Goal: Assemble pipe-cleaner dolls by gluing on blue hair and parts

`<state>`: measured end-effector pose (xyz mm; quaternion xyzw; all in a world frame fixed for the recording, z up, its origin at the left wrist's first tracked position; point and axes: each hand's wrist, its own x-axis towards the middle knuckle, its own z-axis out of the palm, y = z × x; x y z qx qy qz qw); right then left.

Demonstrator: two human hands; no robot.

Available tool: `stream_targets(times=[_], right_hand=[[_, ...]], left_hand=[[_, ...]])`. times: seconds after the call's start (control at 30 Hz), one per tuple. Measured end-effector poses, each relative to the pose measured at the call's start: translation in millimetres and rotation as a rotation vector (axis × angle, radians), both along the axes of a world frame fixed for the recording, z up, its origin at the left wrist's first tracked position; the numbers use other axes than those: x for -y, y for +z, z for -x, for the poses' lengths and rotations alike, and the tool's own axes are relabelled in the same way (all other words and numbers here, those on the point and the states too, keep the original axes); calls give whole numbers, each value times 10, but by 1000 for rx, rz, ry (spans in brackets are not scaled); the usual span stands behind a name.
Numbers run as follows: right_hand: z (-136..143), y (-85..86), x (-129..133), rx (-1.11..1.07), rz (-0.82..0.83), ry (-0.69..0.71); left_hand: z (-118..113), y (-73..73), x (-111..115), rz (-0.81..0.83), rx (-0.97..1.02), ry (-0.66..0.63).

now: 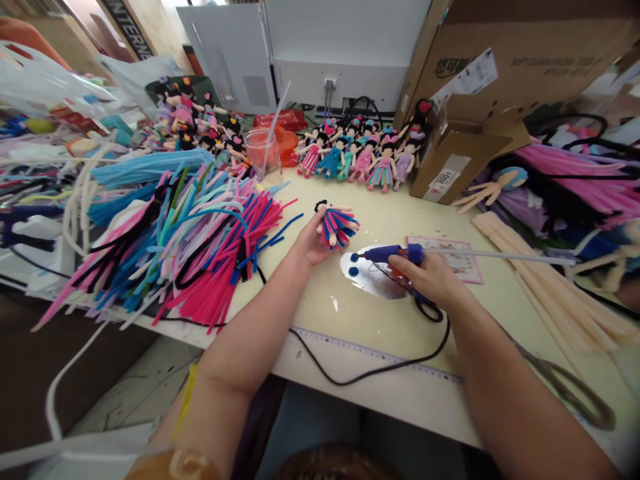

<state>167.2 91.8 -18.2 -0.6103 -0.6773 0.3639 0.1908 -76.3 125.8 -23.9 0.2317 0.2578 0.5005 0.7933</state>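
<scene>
My left hand [313, 241] is closed around a small doll [337, 227] with a striped pink and blue skirt and a dark head. In my right hand [425, 270] is a blue glue gun [387, 254], a long white glue stick [505, 255] jutting from its back end. The gun's nozzle points left, close to two small dark blue round pieces [354, 271] on a shiny silver oval sheet [373, 283]. Whether the nozzle touches a piece, I cannot tell.
Bundles of coloured pipe cleaners [200, 233] cover the left. Finished dolls [360, 157] stand at the back beside a small carton [460, 150] and a plastic cup [261, 150]. Scissors [575, 390] and beige strips [560, 287] lie right. A black cord [345, 383] crosses the front edge.
</scene>
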Motion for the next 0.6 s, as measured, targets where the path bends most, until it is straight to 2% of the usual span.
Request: stream_targets(times=[0.2,0.3,0.43,0.6], right_hand=[[-12,-27,-19,62,-16,-43],[21,17,2,54,-14,-59],[76,72,28,147,-62,-52],[110,79,26,195,-62,-55]], left_hand=[[-51,-68,-29,9,18,-35],[-68,-48,-13,29,22,-30],[-78,-10,12,55,17,-29],[-80,-20,14,44,-7,-29]])
